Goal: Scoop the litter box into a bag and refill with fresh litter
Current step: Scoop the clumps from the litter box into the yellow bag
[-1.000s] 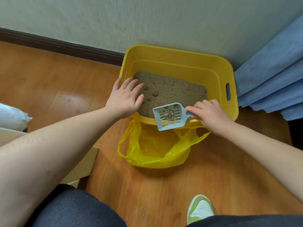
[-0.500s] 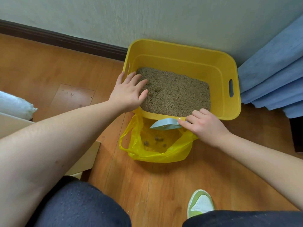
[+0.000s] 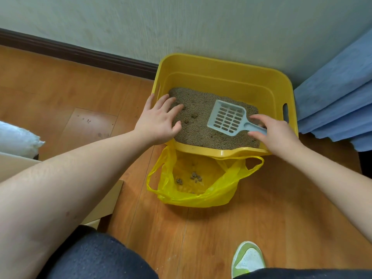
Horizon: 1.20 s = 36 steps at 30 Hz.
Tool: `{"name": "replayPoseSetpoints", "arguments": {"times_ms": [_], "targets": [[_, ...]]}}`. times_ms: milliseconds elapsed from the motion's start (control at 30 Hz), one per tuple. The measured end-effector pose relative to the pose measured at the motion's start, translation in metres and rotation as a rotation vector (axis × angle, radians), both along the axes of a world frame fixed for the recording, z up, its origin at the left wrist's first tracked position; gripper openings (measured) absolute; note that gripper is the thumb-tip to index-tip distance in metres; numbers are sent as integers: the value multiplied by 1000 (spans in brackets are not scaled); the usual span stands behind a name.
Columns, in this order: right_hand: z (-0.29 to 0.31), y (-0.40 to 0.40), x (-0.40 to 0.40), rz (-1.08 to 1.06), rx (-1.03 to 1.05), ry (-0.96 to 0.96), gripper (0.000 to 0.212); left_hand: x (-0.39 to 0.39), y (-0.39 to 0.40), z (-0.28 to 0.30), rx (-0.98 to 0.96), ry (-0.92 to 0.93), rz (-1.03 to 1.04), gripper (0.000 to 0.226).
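The left hand (image 3: 159, 119) lies flat with fingers spread over the near-left rim of the yellow litter box (image 3: 221, 77), while the right hand (image 3: 275, 133) pinches the handle of the pale blue scoop (image 3: 227, 117), held slotted and empty above the litter (image 3: 201, 129). The handle's end is hidden under the fingers. A yellow bag (image 3: 201, 190) holding a few clumps (image 3: 195, 177) gapes on the wooden floor (image 3: 261, 208) just before the box, by the wall (image 3: 181, 23) and blue curtain (image 3: 338, 97).

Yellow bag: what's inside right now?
A few small litter clumps lie on the yellow bag bottom. Its far edge is tucked under the litter box lip, hidden.
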State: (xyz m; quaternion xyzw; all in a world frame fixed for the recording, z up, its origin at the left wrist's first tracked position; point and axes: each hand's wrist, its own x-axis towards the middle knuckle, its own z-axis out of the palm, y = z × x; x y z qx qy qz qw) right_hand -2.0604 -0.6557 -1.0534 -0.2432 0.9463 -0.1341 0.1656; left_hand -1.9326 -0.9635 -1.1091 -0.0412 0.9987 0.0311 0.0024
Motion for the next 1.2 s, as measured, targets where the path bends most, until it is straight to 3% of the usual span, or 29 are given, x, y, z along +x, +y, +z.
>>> {"name": "replayPoseSetpoints", "arguments": {"times_ms": [133, 300, 467, 867, 1200], "targets": [[-18, -7, -16, -12, 160, -185, 41, -1, 1, 2, 60, 19, 88, 65], [-27, -29, -28, -42, 36, -335, 40, 1, 5, 3, 109, 15, 186, 66], [-35, -56, -44, -98, 31, -357, 27, 1, 4, 1, 101, 8, 190, 68], [-58, -109, -61, -38, 156, -288, 24, 1, 5, 3, 89, 18, 176, 70], [-103, -141, -40, -165, -60, -345, 27, 1, 6, 4, 102, 26, 178, 73]]}}
